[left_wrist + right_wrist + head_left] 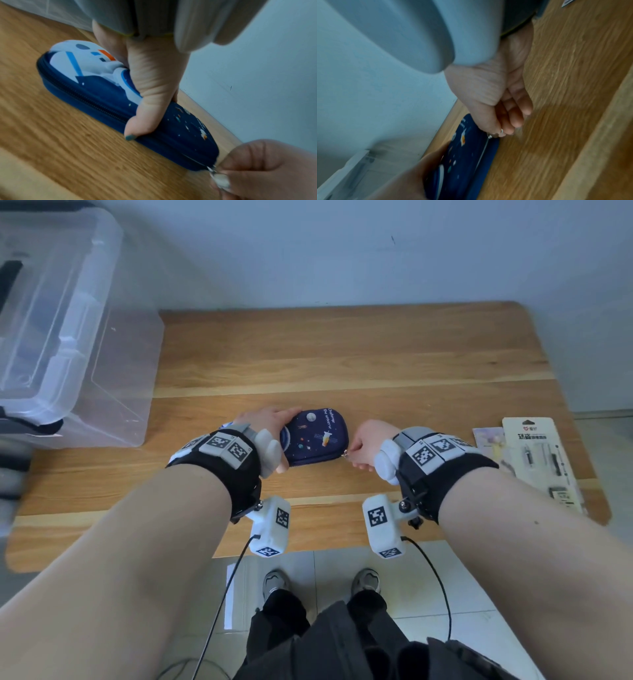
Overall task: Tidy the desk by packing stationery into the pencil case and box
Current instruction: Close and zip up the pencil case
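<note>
Right hand (364,445) curled, thumb and forefinger pinching zipper pull (212,169) at near right corner of pencil case (317,436). Left hand (265,419) clamped over case's left end, thumb on near edge. Case flat mid-counter (342,354), long axis left to right. Clear box (58,313) far left.

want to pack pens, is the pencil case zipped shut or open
Shut: the pencil case shows closed zipper teeth; the right hand pinches the zipper pull.

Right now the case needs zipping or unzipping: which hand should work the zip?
Right: the right hand already pinches the zipper pull, while the left hand steadies the pencil case.
</note>
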The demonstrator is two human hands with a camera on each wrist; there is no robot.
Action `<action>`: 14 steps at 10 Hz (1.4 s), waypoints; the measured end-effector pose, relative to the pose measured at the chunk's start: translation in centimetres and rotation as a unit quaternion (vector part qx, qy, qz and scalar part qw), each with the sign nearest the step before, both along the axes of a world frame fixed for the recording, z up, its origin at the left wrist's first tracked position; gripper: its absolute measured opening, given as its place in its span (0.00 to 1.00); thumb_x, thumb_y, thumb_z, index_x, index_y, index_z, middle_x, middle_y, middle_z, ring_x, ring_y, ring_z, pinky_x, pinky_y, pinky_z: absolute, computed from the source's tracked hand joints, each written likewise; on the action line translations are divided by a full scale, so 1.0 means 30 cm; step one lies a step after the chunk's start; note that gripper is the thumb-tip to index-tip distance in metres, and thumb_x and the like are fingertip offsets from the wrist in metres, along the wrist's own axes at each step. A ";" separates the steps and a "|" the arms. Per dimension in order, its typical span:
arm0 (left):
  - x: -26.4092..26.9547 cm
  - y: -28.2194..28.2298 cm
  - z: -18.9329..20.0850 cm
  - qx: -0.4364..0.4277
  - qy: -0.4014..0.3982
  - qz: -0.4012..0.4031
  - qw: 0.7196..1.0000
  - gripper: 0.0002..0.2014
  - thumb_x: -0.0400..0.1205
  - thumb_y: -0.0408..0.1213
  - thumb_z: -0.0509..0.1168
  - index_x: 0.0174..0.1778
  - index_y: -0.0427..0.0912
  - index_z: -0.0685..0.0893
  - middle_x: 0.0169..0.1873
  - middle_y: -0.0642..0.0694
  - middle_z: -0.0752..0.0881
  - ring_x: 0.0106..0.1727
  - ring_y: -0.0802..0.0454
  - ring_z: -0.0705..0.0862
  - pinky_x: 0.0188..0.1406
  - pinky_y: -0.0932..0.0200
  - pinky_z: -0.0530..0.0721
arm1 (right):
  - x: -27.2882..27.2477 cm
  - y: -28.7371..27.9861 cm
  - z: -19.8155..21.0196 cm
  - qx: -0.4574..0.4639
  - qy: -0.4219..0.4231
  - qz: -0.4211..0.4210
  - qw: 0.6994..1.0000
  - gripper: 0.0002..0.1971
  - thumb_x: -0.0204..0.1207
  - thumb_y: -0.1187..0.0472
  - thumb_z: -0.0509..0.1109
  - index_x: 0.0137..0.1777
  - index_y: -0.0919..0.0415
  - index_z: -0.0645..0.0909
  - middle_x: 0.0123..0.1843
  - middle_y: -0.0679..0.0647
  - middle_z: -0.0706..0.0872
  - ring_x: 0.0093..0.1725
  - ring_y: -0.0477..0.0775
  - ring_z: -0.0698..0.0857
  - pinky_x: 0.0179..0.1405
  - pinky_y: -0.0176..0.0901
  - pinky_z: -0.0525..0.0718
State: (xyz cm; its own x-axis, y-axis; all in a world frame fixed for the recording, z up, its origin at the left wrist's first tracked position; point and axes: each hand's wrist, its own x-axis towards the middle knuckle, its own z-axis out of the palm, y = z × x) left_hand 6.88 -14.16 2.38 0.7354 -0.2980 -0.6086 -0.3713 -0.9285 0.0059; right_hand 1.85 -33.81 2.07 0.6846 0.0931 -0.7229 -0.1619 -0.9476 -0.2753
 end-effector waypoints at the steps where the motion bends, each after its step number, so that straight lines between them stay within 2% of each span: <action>1: -0.005 -0.035 0.007 -0.006 0.007 0.039 0.999 0.61 0.57 0.49 0.79 0.81 0.65 0.47 0.75 0.55 0.69 0.71 0.43 0.75 0.67 0.39 0.74 | 0.012 0.022 -0.011 -0.020 -0.009 0.021 1.000 0.13 0.78 0.60 0.61 0.42 0.63 0.86 0.42 0.58 0.89 0.37 0.56 0.83 0.42 0.44 0.84; 2: -0.010 -0.069 0.013 -0.008 0.008 0.053 0.999 0.61 0.56 0.51 0.79 0.80 0.65 0.46 0.70 0.52 0.73 0.66 0.40 0.78 0.63 0.39 0.76 | 0.009 0.035 -0.029 -0.040 -0.023 0.039 0.998 0.15 0.79 0.60 0.58 0.30 0.60 0.74 0.32 0.54 0.78 0.35 0.56 0.77 0.33 0.40 0.75; 3: -0.028 -0.125 0.003 -0.020 0.009 0.082 0.996 0.60 0.54 0.54 0.79 0.78 0.67 0.49 0.64 0.49 0.77 0.61 0.37 0.80 0.56 0.38 0.82 | -0.001 0.004 -0.056 -0.041 -0.053 0.004 0.998 0.16 0.78 0.61 0.58 0.27 0.58 0.70 0.27 0.52 0.74 0.30 0.55 0.74 0.26 0.40 0.70; 4: -0.056 -0.140 -0.036 -0.065 0.023 0.103 0.992 0.62 0.51 0.65 0.78 0.79 0.62 0.53 0.66 0.47 0.79 0.62 0.39 0.82 0.55 0.43 0.85 | -0.012 -0.035 -0.081 -0.041 -0.069 -0.051 0.995 0.16 0.77 0.63 0.57 0.26 0.59 0.68 0.26 0.53 0.72 0.26 0.53 0.70 0.24 0.40 0.66; 5: -0.081 -0.143 -0.058 -0.140 0.042 0.137 0.980 0.54 0.58 0.66 0.77 0.78 0.55 0.61 0.60 0.52 0.83 0.58 0.46 0.84 0.50 0.57 0.81 | 0.001 -0.075 -0.112 -0.023 -0.083 -0.116 0.990 0.17 0.78 0.65 0.56 0.26 0.60 0.68 0.26 0.54 0.72 0.27 0.56 0.71 0.24 0.40 0.65; 6: -0.103 -0.178 -0.039 -0.188 0.051 0.144 0.970 0.36 0.72 0.54 0.74 0.74 0.50 0.68 0.39 0.57 0.82 0.41 0.54 0.84 0.28 0.66 0.72 | 0.038 -0.137 -0.105 -0.016 -0.076 -0.161 0.984 0.16 0.80 0.66 0.59 0.28 0.63 0.73 0.28 0.57 0.75 0.27 0.58 0.72 0.25 0.39 0.68; 7: -0.130 -0.221 -0.016 -0.147 0.063 0.101 0.982 0.48 0.72 0.53 0.74 0.82 0.46 0.53 0.41 0.51 0.83 0.43 0.48 0.85 0.31 0.60 0.76 | 0.080 -0.152 -0.075 -0.041 -0.053 -0.129 0.989 0.06 0.79 0.65 0.62 0.45 0.64 0.81 0.41 0.60 0.81 0.38 0.60 0.77 0.40 0.45 0.77; 8: -0.121 -0.278 -0.004 -0.092 0.050 0.018 0.994 0.57 0.66 0.49 0.79 0.83 0.46 0.47 0.59 0.42 0.82 0.53 0.42 0.84 0.47 0.48 0.85 | 0.122 -0.168 -0.051 -0.071 0.000 -0.082 0.994 0.10 0.76 0.65 0.66 0.54 0.67 0.82 0.46 0.61 0.84 0.42 0.60 0.79 0.53 0.49 0.83; 9: -0.093 -0.302 0.022 -0.029 -0.034 -0.078 0.996 0.58 0.66 0.47 0.79 0.83 0.55 0.44 0.81 0.47 0.56 0.79 0.40 0.60 0.69 0.43 0.72 | 0.088 -0.207 -0.086 -0.049 -0.141 -0.122 0.981 0.14 0.77 0.56 0.64 0.60 0.58 0.82 0.56 0.59 0.85 0.44 0.56 0.75 0.49 0.47 0.79; 10: -0.078 -0.322 0.029 -0.019 -0.012 -0.141 0.990 0.56 0.70 0.48 0.76 0.84 0.53 0.42 0.84 0.50 0.42 0.84 0.44 0.46 0.78 0.42 0.61 | 0.096 -0.195 -0.053 -0.058 -0.090 -0.097 0.990 0.14 0.79 0.57 0.62 0.60 0.60 0.82 0.57 0.60 0.85 0.44 0.56 0.76 0.46 0.45 0.77; 11: -0.066 -0.351 0.025 -0.001 -0.005 -0.191 0.982 0.51 0.75 0.44 0.72 0.84 0.48 0.41 0.84 0.50 0.42 0.85 0.48 0.42 0.83 0.45 0.49 | 0.136 -0.164 0.001 -0.087 0.019 -0.028 0.996 0.15 0.82 0.61 0.58 0.60 0.66 0.82 0.48 0.59 0.81 0.44 0.60 0.77 0.45 0.45 0.74; 12: -0.048 -0.362 0.041 -0.008 -0.010 -0.197 0.980 0.47 0.77 0.43 0.70 0.84 0.47 0.44 0.85 0.50 0.46 0.85 0.48 0.45 0.83 0.44 0.45 | 0.146 -0.172 0.003 -0.101 0.026 -0.011 0.994 0.15 0.82 0.62 0.58 0.60 0.66 0.82 0.50 0.61 0.83 0.45 0.60 0.78 0.46 0.47 0.75; 13: -0.041 -0.379 0.054 -0.012 -0.018 -0.205 0.979 0.46 0.76 0.46 0.71 0.84 0.49 0.48 0.84 0.52 0.48 0.85 0.48 0.48 0.83 0.41 0.44 | 0.133 -0.196 0.024 -0.113 0.027 0.013 0.993 0.11 0.82 0.63 0.58 0.52 0.66 0.81 0.48 0.60 0.82 0.45 0.61 0.79 0.46 0.46 0.76; 14: -0.062 -0.402 0.046 -0.002 -0.030 -0.202 0.979 0.49 0.73 0.49 0.73 0.84 0.53 0.47 0.84 0.56 0.48 0.85 0.47 0.47 0.80 0.34 0.41 | 0.082 -0.250 0.033 -0.116 0.013 0.026 0.993 0.10 0.82 0.61 0.60 0.52 0.63 0.82 0.50 0.59 0.84 0.45 0.59 0.79 0.46 0.45 0.77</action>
State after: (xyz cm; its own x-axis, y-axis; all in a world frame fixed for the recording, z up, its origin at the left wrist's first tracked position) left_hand 5.02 -26.21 3.76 0.5919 -0.5738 -0.5660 -0.7075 -0.7063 -0.0239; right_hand 4.31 -41.30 3.06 0.6643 -0.0433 -0.7462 -0.1148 -0.9924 -0.0446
